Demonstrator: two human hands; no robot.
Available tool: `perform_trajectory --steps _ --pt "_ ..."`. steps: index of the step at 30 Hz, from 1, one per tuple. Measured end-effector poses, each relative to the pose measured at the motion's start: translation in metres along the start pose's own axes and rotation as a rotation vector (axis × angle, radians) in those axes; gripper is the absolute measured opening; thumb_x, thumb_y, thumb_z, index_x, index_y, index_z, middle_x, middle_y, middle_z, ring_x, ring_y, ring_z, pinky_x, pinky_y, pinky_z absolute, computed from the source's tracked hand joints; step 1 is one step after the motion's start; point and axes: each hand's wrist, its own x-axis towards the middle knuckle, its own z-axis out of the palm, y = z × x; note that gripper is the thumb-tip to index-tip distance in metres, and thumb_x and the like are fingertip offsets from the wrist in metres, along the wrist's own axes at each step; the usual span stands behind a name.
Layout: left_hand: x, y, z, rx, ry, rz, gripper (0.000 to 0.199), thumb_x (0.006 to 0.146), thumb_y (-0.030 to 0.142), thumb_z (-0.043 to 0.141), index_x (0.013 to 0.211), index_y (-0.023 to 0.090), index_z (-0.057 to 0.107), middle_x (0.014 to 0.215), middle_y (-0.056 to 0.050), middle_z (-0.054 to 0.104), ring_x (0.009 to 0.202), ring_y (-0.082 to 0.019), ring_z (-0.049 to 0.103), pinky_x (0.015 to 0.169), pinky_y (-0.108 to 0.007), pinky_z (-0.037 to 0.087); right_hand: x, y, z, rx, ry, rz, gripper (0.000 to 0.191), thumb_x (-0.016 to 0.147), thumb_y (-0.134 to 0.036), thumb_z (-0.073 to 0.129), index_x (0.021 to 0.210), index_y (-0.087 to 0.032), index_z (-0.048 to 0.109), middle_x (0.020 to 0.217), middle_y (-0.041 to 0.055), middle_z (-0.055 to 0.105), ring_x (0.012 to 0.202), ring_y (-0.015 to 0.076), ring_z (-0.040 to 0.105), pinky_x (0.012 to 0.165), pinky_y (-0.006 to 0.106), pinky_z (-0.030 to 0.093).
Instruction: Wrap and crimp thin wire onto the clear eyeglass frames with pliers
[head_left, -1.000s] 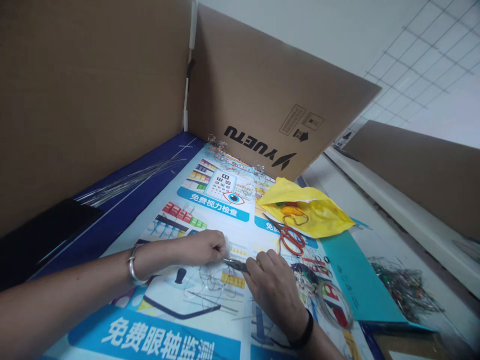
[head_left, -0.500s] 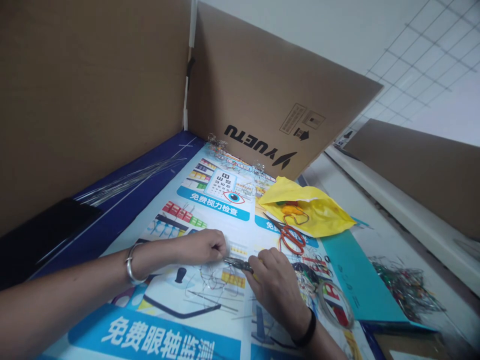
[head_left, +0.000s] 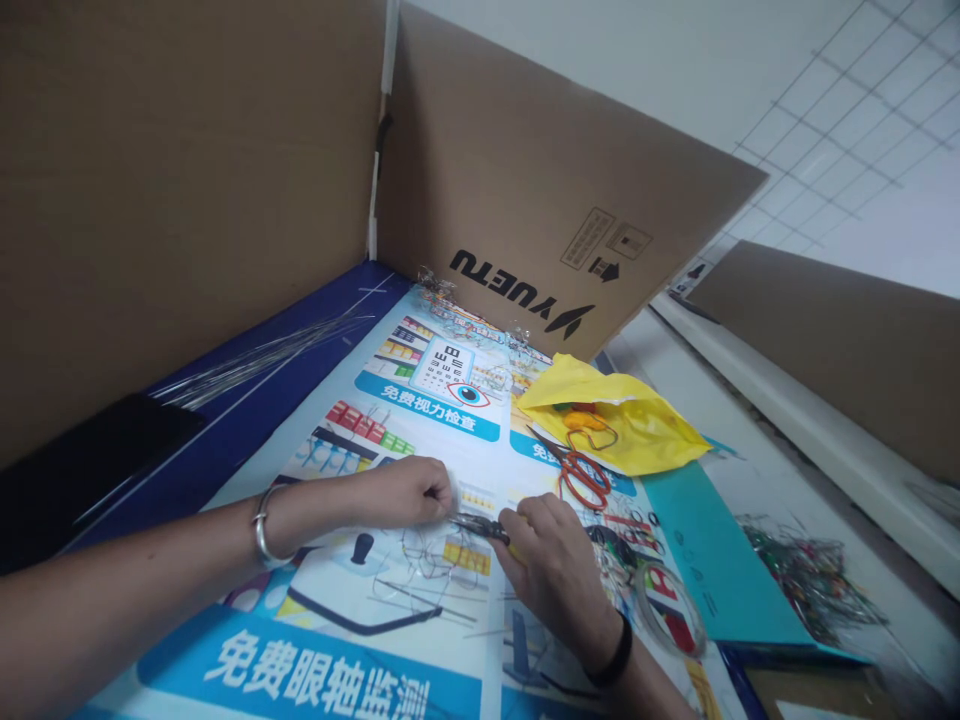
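Observation:
My right hand (head_left: 551, 560) is closed around the handles of a pair of pliers (head_left: 478, 526), whose dark jaws point left. The tips of the jaws reach close to the fingers of my left hand (head_left: 416, 492). That hand is closed in a pinch; whatever lies between its fingers is too small to make out. Beneath the pliers, loops of thin wire (head_left: 427, 555) rest on the printed poster sheet (head_left: 300, 620). Scissors with orange handles (head_left: 585, 480) lie beyond my right hand, partly on a yellow bag (head_left: 637, 415).
Cardboard panels (head_left: 555, 190) stand behind and to the left. A bundle of straight wires (head_left: 262, 360) lies at the left beside a black object (head_left: 112, 470). Right of my hand are a round clear container (head_left: 671, 610), a teal sheet (head_left: 720, 560) and a tangled wire heap (head_left: 810, 570).
Almost nothing differs. The pliers and both hands hold nearly the same place, with only a very slight shift.

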Motion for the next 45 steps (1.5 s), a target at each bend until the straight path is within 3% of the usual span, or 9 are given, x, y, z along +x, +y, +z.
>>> perform_trajectory --steps 6,15,26,32,38,45 --pt "0.000 -0.002 0.001 0.076 0.017 -0.015 0.012 0.066 0.006 0.046 0.064 0.015 0.053 0.072 0.001 0.056 0.070 -0.012 0.050 0.066 -0.021 0.039 0.000 -0.004 0.003 0.036 0.028 0.015 0.011 0.081 -0.029 0.055 0.076 -0.019 0.055 0.072 0.0025 0.050 0.071 0.0166 0.043 0.066 0.028 0.029" --pt "-0.003 0.000 0.001 0.087 0.016 -0.019 0.009 0.071 0.010 0.049 0.072 0.015 0.057 0.081 0.000 0.054 0.074 -0.011 0.050 0.067 -0.021 0.039 -0.007 -0.004 0.018 0.308 0.032 0.137 0.010 0.082 -0.028 0.055 0.081 -0.019 0.058 0.072 0.0025 0.058 0.070 0.0149 0.052 0.063 0.023 0.035" --pt "-0.002 -0.004 0.002 0.118 0.017 0.002 0.007 0.071 0.012 0.053 0.074 0.016 0.059 0.081 0.000 0.055 0.076 -0.012 0.052 0.067 -0.020 0.038 -0.006 -0.007 0.020 0.437 -0.092 0.282 0.007 0.077 -0.027 0.059 0.081 -0.021 0.061 0.071 -0.0008 0.060 0.068 0.0131 0.055 0.060 0.021 0.035" --pt "-0.004 0.002 0.000 0.123 -0.024 0.027 0.011 0.071 0.005 0.050 0.070 0.015 0.056 0.080 0.001 0.054 0.076 -0.012 0.050 0.069 -0.020 0.038 -0.005 -0.002 0.018 0.409 -0.099 0.173 0.009 0.078 -0.029 0.058 0.079 -0.020 0.059 0.073 0.0017 0.059 0.071 0.0150 0.052 0.064 0.023 0.035" --pt "-0.005 0.004 0.001 0.104 -0.042 0.094 0.016 0.070 -0.001 0.047 0.068 0.014 0.053 0.080 0.000 0.054 0.079 -0.012 0.051 0.074 -0.021 0.039 0.000 0.002 0.005 0.211 -0.125 0.021 0.016 0.082 -0.031 0.053 0.072 -0.019 0.054 0.072 0.0032 0.053 0.073 0.0173 0.045 0.066 0.028 0.031" --pt "-0.004 0.001 0.002 0.095 -0.063 0.104 0.015 0.071 0.001 0.048 0.067 0.015 0.053 0.086 0.000 0.055 0.081 -0.013 0.051 0.076 -0.021 0.040 0.001 0.002 -0.004 0.054 -0.066 -0.048 0.011 0.082 -0.030 0.055 0.080 -0.019 0.056 0.078 0.0041 0.052 0.075 0.0186 0.042 0.068 0.031 0.028"
